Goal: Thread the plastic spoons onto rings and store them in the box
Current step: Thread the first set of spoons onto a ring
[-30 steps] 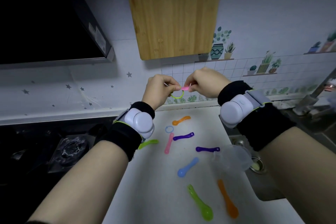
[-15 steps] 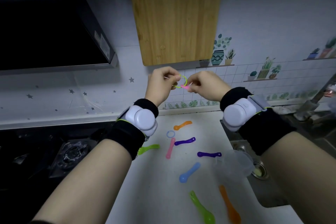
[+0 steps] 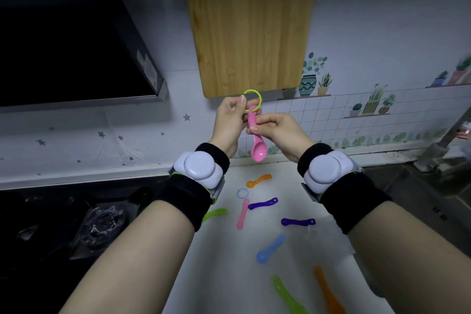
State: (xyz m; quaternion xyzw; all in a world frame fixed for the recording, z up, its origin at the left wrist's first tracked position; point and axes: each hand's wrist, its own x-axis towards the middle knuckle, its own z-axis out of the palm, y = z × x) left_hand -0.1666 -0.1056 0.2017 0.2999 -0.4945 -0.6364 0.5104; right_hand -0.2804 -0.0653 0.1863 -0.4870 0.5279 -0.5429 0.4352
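Fingers [image 3: 241, 102] of the left hand [image 3: 229, 122] pinch a green ring [image 3: 255, 92], holding it in the air above and beyond the blue ring [image 3: 242, 193], in front of the wall. The right hand [image 3: 280, 132] grasps the handle of a pink spoon [image 3: 258, 146] between thumb and curled fingers. The spoon hangs bowl down, its handle tip meeting the green ring's lower edge. Whether the ring already passes through the handle's hole is too small to tell.

The blue ring lies flat on the white surface [image 3: 224, 262], with the other spoons scattered round it:
- An orange spoon [image 3: 258, 180] lies just beyond it, toward the wall.
- A second pink spoon [image 3: 242, 213] lies just nearer than it, its handle end almost touching the ring.
- A purple spoon [image 3: 262, 203] lies just to its right, and another purple one [image 3: 297, 222] farther right and nearer.
- A green spoon [image 3: 216, 213] lies to its left, partly hidden by the left wristband.
- A blue spoon [image 3: 270, 248] lies nearer than it, well apart.
- Nearest the camera and farthest from the ring, a second green spoon [image 3: 285, 294] and a second orange one [image 3: 327, 290] lie side by side.
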